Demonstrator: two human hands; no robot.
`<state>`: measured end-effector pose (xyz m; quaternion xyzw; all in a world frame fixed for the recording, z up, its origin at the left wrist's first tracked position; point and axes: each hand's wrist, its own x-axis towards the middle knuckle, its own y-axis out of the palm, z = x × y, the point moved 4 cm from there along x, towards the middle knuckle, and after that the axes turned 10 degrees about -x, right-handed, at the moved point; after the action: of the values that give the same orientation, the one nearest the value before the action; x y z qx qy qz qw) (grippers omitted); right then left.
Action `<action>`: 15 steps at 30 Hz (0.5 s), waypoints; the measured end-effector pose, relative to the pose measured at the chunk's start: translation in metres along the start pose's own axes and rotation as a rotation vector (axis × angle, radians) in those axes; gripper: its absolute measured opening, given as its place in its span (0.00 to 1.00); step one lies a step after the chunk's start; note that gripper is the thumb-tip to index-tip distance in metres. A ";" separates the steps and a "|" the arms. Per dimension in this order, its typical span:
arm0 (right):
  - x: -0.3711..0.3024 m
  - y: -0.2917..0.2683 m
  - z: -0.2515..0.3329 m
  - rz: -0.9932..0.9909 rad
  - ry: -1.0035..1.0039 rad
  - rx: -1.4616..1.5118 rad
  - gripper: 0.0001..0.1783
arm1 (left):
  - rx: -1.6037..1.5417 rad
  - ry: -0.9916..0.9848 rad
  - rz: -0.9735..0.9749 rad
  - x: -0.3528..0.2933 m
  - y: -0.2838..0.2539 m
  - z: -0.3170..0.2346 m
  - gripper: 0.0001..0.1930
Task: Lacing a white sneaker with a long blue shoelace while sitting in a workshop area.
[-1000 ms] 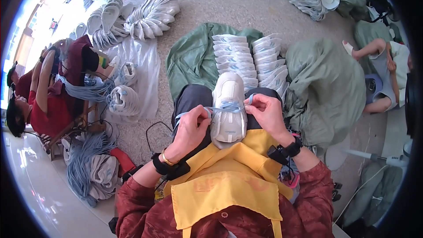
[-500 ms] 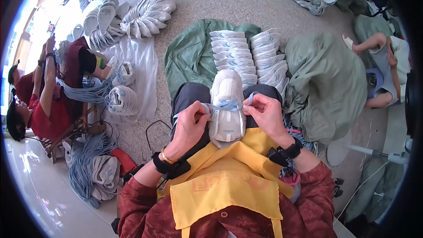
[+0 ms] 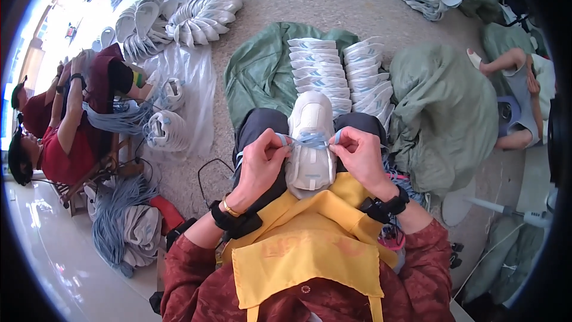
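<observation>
- White sneaker (image 3: 311,143) sits on your lap at frame centre, long axis running up-down in the frame, toe pointing up and away from you, heel end down against your yellow apron (image 3: 310,244).
- Shoe lies between your two hands, upper side facing the camera; the hands flank it at mid-length.
- Your left hand (image 3: 262,164) is just left of the shoe, fingers clenched on one end of the light blue lace (image 3: 311,139).
- Your right hand (image 3: 357,154) is just right of the shoe, fingers pinched on the other lace end.
- Lace runs roughly left-right across the shoe's top between your fingertips, crossing the long axis; a crossing or knot sits at the middle, detail too small to tell.
- Shoe looks all white or pale grey, smooth rounded toe, pale panel near the heel end.
- Black wrist straps on both your arms, dark red sleeves.
- Two rows of stacked white shoes (image 3: 336,74) lie just above the sneaker on a green cloth (image 3: 262,68).
- More white shoes fanned out (image 3: 199,15) at upper left of frame; another pile at upper right.
- Bundle of blue laces (image 3: 116,226) on the floor at lower left.
- Other people seated at left edge (image 3: 65,125) and right edge of frame.
</observation>
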<state>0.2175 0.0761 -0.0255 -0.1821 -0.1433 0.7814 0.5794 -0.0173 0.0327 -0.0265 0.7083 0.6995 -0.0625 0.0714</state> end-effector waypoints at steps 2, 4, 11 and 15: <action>0.001 0.000 0.002 0.014 -0.004 -0.025 0.04 | -0.058 0.008 -0.009 0.002 -0.001 0.005 0.06; 0.001 0.000 -0.001 -0.002 0.038 0.017 0.04 | -0.089 0.001 -0.024 0.005 -0.001 0.008 0.06; 0.001 0.000 -0.001 0.003 0.032 0.005 0.04 | -0.220 0.008 -0.012 0.009 0.005 0.014 0.07; 0.000 0.000 -0.001 -0.005 0.042 0.018 0.05 | -0.142 0.033 -0.009 0.008 0.005 0.012 0.07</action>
<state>0.2181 0.0757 -0.0269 -0.1929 -0.1247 0.7773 0.5857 -0.0123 0.0381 -0.0396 0.6991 0.7066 -0.0015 0.1095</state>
